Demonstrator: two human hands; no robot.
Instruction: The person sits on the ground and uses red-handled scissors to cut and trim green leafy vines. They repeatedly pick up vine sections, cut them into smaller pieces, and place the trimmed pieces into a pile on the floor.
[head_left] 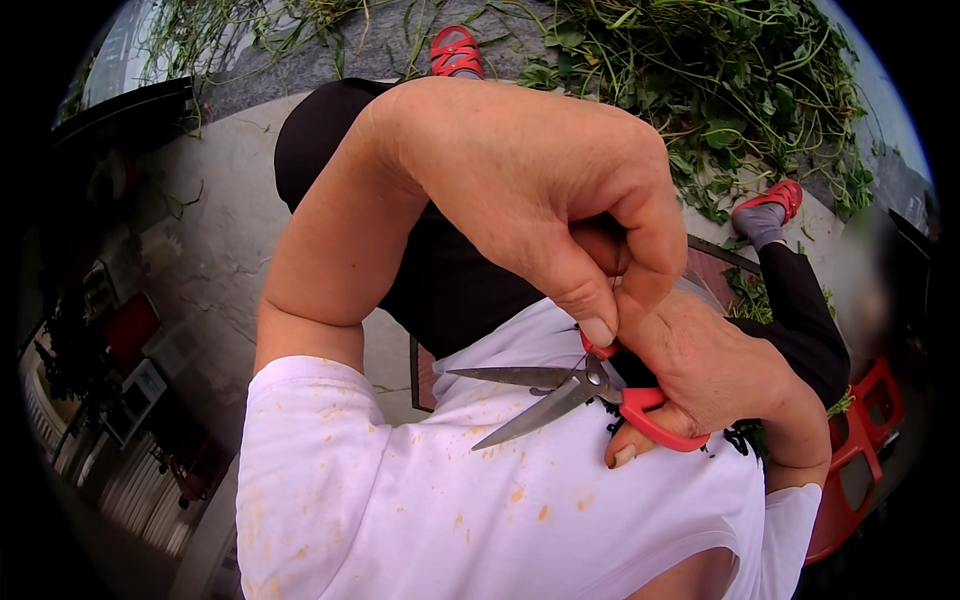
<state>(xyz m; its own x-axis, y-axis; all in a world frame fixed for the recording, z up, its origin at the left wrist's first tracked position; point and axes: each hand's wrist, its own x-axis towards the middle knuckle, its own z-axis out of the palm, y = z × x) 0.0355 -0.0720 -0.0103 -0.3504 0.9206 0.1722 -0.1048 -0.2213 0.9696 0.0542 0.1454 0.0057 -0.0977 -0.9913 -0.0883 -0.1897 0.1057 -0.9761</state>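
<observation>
Red-handled scissors sit in my right hand, the thumb through the lower handle loop. Their blades are spread apart and point left, in front of my white shirt. Just above the scissors' pivot, my left hand is bent down with thumb and forefinger pinched together. A fine thread-like line shows near those fingertips; what exactly they grip is too small to make out. Dark, ragged material peeks out beneath my right hand, partly hidden by it.
A large heap of green leafy vines covers the ground beyond my feet. My feet wear red sandals. At the right stands a red plastic chair. Framed and boxy items lie in shadow on the left, beside pale concrete.
</observation>
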